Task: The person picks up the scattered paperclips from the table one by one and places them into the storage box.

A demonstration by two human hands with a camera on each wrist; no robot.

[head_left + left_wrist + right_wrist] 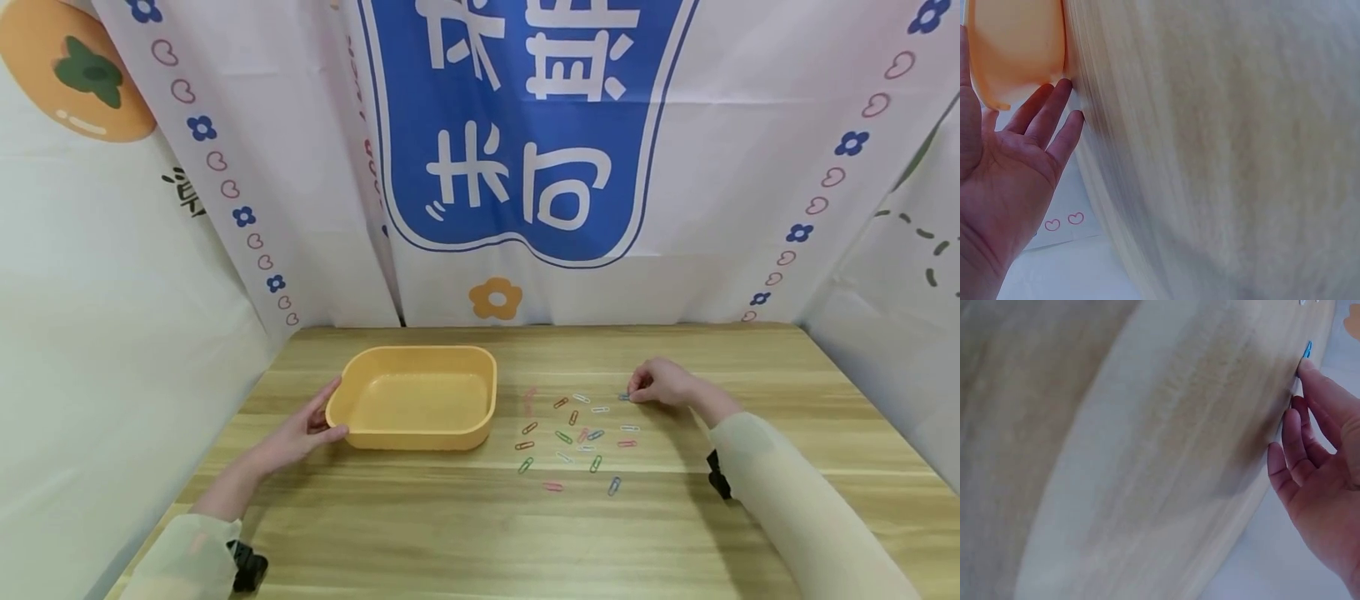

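Note:
My left hand [303,427] rests against the left end of a yellow plastic basin [420,440], fingers fairly straight along its side and thumb at the near corner. In the left wrist view, the palm faces the camera and the fingertips meet the basin [1016,44]. To the right, my right hand [660,383] pinches a blue paper clip [1307,349] between thumb and fingertip, close over the table; its other fingers are loosely bent. Several coloured paper clips lie scattered between basin and hand, including a red one [524,446], a green one [596,464] and a pink one [552,487].
The wood-grain table [465,525] reaches back to a white printed curtain [330,283] with a blue panel. White sheets hang along both sides. The basin's inside shows only its floor. Dark wrist cameras are strapped over both pale sleeves [787,492].

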